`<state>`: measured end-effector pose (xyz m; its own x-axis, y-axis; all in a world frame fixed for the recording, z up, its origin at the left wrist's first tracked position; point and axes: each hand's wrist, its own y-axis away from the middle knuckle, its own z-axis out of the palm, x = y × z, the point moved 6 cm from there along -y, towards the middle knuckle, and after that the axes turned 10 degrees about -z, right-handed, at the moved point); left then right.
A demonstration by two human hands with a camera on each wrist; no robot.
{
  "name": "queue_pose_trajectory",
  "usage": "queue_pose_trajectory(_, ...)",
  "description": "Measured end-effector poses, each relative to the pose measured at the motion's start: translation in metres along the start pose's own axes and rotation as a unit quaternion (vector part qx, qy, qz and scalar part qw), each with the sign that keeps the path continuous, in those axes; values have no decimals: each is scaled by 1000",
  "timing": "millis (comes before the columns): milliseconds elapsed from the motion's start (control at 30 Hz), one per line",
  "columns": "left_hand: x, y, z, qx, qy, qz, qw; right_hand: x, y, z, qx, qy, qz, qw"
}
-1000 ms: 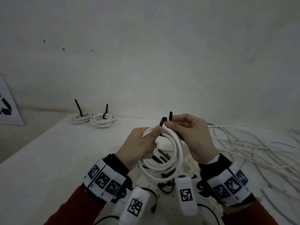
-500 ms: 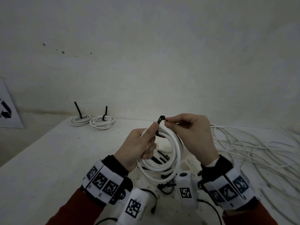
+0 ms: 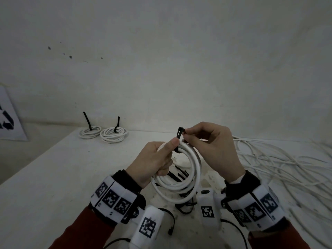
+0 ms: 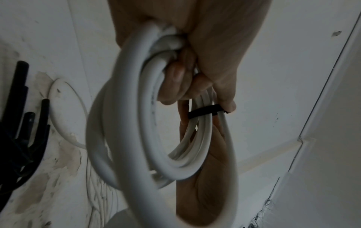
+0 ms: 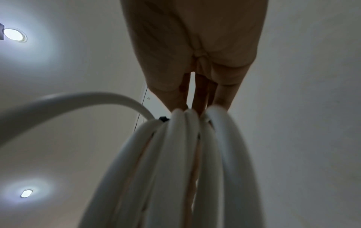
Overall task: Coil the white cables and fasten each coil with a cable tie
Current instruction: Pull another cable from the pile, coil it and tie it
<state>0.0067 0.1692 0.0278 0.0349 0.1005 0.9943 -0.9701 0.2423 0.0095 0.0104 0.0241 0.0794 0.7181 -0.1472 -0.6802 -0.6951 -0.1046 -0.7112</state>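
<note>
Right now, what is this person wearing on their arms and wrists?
Both arms are in dark red sleeves. Each wrist carries a black strap with white blocks printed with black square codes, and a white camera pod trailing thin black cables. The hands are bare.

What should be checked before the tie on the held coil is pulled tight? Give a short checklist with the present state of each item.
1. Coil held firmly: ok. The left hand grips the white coil, thumb on top.
2. Tie wrapped round the strands: ok. The black cable tie crosses the bundle in the left wrist view.
3. Tie end in hand: ok. The right hand pinches it above the coil.
4. Tail threaded through the head: cannot tell, too small.
5. All loops inside the tie: cannot tell; one strand arcs away in the right wrist view.
6. Earlier coils done: ok. Two tied coils lie at the far edge.
</note>
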Motion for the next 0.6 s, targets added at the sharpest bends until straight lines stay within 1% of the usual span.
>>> queue_pose_trajectory(100, 3, 2, -1, -6, -11, 3, 1000, -1, 1, 3, -12, -74, 23, 997)
queue_pose_trajectory(200, 4, 3, -1, -4, -55, 9, 998, 6, 2, 6, -7, -123, 83, 989)
queue_pose_trajectory(333, 7, 3, -4, 8, -103, 23, 994, 12, 5, 12, -5, -186, 139, 973)
queue_pose_trajectory(600, 8, 1, -8, 8, -106, 25, 994, 21, 8, 16, -17, -258, 224, 940)
